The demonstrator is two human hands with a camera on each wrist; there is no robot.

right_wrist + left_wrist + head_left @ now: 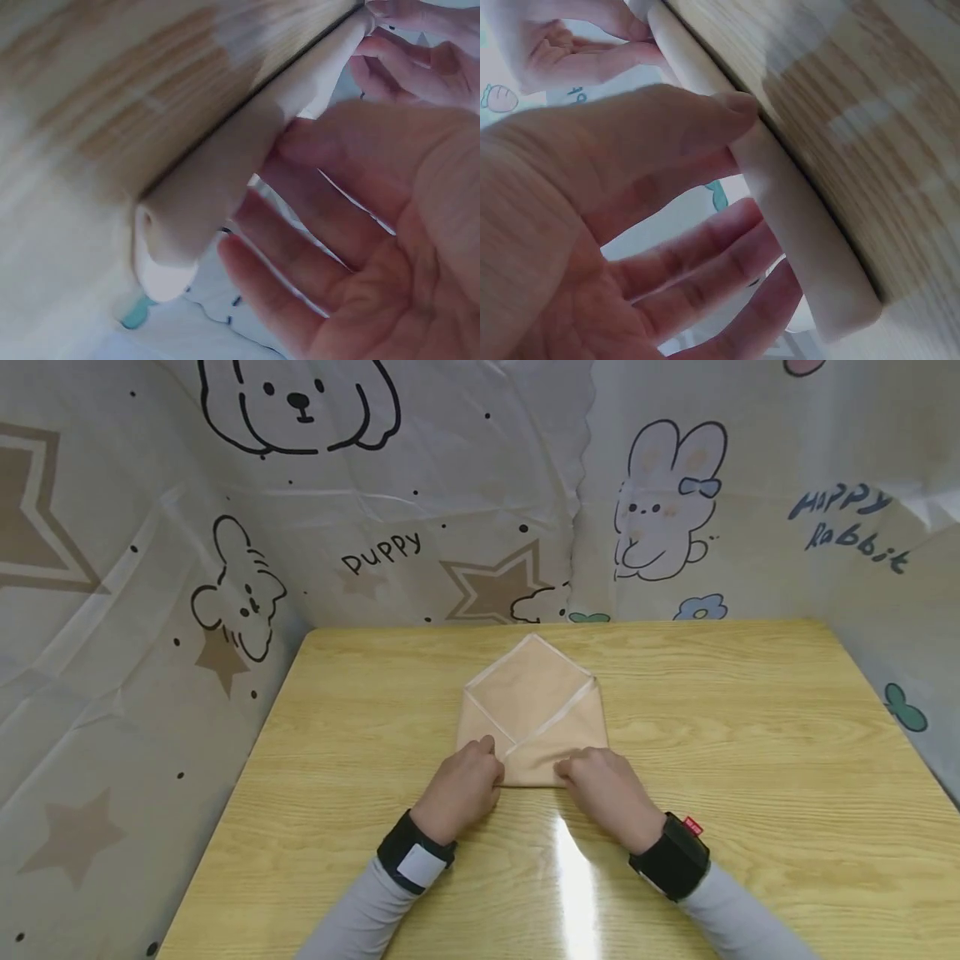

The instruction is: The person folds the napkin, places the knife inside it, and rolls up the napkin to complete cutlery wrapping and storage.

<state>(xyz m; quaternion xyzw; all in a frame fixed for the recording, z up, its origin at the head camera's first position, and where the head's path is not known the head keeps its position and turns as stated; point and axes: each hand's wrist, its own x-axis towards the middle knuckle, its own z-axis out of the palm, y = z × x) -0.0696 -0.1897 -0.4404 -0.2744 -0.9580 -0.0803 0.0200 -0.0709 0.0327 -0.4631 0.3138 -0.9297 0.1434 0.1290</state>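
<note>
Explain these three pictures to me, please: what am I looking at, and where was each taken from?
There is no robot here, only a person's bare left hand and bare right hand. The wide picture comes from a camera worn on the head, looking forward and down; the two close ones come from cameras on the wrists, one watching each hand. On the yellowish, wood-grained table lies a peach-coloured, pale-edged piece of cloth, folded like an open envelope, its pointed flap away from the person. Both hands are at its near edge, seemingly pinching it between thumb and fingers. Behind is a pale sheet printed with cartoon animals and brown stars.
</note>
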